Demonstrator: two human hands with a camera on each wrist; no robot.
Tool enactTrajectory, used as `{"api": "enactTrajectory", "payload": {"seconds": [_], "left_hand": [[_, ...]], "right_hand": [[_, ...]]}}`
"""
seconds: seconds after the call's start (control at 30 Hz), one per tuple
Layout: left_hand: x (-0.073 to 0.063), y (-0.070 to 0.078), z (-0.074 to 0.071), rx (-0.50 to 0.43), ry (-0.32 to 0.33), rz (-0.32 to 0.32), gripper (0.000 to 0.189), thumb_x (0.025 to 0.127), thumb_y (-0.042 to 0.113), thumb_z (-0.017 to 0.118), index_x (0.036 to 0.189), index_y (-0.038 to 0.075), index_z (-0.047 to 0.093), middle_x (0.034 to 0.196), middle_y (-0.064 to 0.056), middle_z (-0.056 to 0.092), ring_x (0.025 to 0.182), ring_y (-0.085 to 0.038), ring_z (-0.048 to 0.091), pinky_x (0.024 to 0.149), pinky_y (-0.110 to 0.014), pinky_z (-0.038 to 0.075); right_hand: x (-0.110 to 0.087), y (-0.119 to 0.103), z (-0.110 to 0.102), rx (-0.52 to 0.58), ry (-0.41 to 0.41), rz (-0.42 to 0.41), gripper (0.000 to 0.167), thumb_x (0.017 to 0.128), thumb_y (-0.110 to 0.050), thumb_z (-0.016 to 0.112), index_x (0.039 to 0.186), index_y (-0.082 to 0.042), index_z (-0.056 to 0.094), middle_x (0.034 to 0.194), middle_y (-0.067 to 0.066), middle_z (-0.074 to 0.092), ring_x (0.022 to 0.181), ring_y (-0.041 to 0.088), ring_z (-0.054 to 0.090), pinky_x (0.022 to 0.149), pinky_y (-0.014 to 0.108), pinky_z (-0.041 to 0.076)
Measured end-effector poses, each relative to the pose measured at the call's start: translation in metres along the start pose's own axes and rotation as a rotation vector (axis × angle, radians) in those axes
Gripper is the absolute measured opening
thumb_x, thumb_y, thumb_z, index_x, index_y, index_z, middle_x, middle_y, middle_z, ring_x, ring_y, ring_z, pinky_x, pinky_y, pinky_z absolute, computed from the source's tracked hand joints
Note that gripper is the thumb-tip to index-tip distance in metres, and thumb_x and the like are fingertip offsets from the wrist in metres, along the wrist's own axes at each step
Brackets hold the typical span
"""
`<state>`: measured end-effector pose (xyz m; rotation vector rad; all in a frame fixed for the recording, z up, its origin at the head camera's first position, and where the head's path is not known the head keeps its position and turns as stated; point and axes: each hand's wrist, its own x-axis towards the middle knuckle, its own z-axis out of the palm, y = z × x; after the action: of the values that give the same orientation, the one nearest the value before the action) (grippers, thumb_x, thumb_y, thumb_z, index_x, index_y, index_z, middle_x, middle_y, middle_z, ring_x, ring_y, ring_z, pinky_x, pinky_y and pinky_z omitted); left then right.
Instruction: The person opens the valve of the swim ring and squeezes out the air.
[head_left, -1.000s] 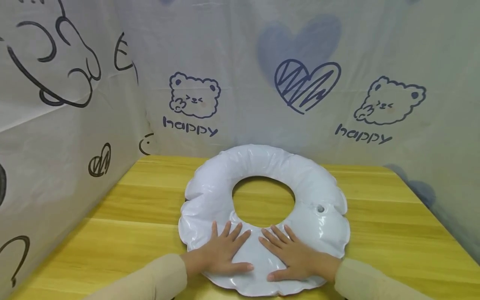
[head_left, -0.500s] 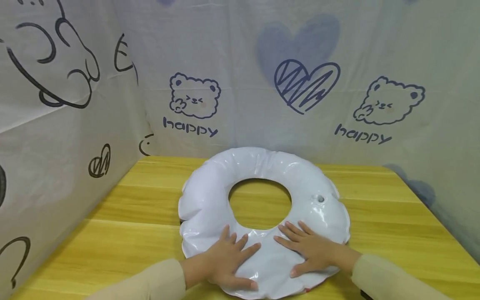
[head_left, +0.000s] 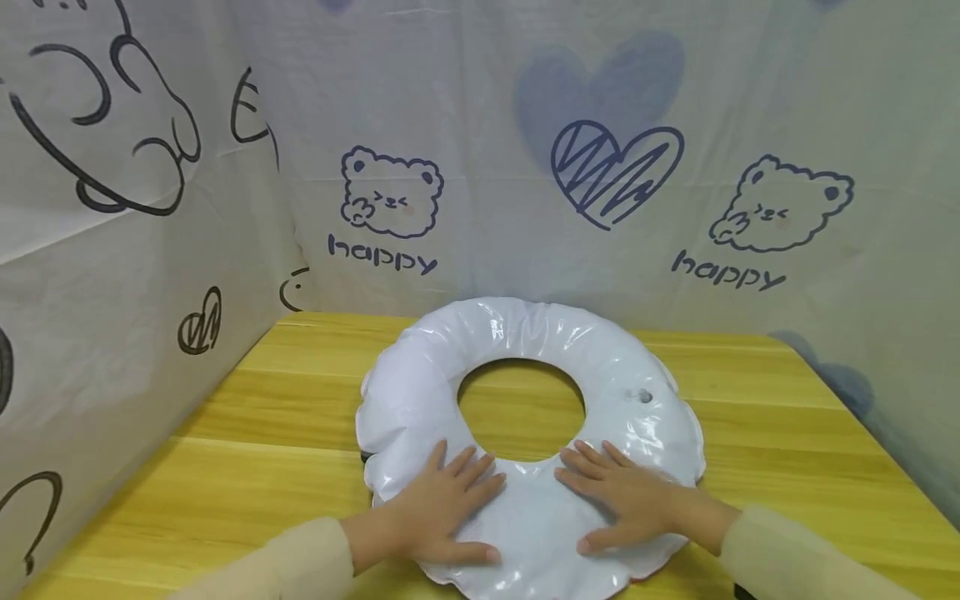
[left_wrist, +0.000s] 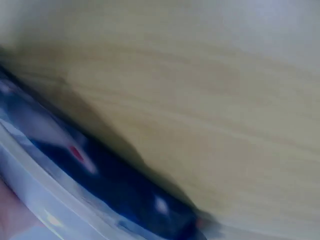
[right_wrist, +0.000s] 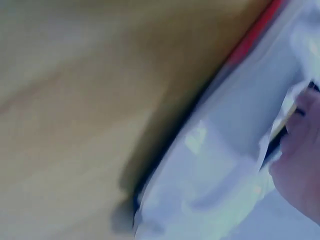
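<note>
A white inflatable swim ring (head_left: 517, 517) lies flat on the wooden table, its round hole showing the tabletop and a small valve (head_left: 643, 396) on its right side. My left hand (head_left: 435, 508) rests with spread fingers on the near left part of the ring. On the near right part, my right hand (head_left: 630, 500) presses down with its fingers spread too. In the left wrist view, the ring's underside (left_wrist: 100, 160) looks dark blue with a red mark. A red strip (right_wrist: 252, 37) shows along its edge in the right wrist view.
The yellow wood-grain table (head_left: 247, 433) extends on both sides of the ring. A pale cloth (head_left: 487, 217) printed with hearts, bear faces and the word "happy" hangs behind it, and another printed cloth (head_left: 135, 275) hangs at the left.
The ring has turned slightly counter-clockwise and shifted a little toward me; its valve sits farther back. My right hand has moved to the right, and my left hand dipped nearer, then returned outward.
</note>
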<state>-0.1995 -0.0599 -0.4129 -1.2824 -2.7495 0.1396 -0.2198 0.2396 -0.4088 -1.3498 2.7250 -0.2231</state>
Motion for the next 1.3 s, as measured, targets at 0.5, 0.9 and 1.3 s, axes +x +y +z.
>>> {"api": "enactTrajectory", "payload": {"seconds": [0.5,0.9,1.3], "left_hand": [[-0.003,-0.023,0.021,0.186,0.018,-0.125,0.105,0.067,0.089,0.037,0.147,0.021,0.027,0.155,-0.020,0.013,0.137,-0.052,0.015,0.097,-0.076,0.011],[0.002,-0.022,0.028,0.093,-0.117,-0.190,0.110,0.065,0.090,0.037,0.150,0.023,0.015,0.156,-0.018,0.005,0.139,-0.050,0.005,0.098,-0.076,0.008],[0.007,-0.023,0.030,-0.007,-0.171,-0.216,0.108,0.066,0.086,0.042,0.150,0.024,0.016,0.156,-0.017,0.008,0.139,-0.049,0.004,0.099,-0.076,0.006]], "right_hand": [[0.023,-0.017,0.045,-0.210,0.234,0.006,0.092,0.085,-0.073,0.032,0.146,-0.004,0.024,0.151,0.025,0.021,0.136,0.015,-0.029,0.103,0.035,-0.033],[0.028,-0.016,0.042,-0.050,0.081,0.079,0.095,0.083,-0.075,0.034,0.148,-0.008,0.018,0.155,0.022,0.009,0.142,0.043,-0.001,0.099,0.038,-0.036],[0.030,-0.012,0.041,0.021,0.006,0.110,0.092,0.085,-0.067,0.043,0.149,-0.009,0.011,0.156,0.019,0.000,0.141,0.044,-0.004,0.097,0.037,-0.037]]}}
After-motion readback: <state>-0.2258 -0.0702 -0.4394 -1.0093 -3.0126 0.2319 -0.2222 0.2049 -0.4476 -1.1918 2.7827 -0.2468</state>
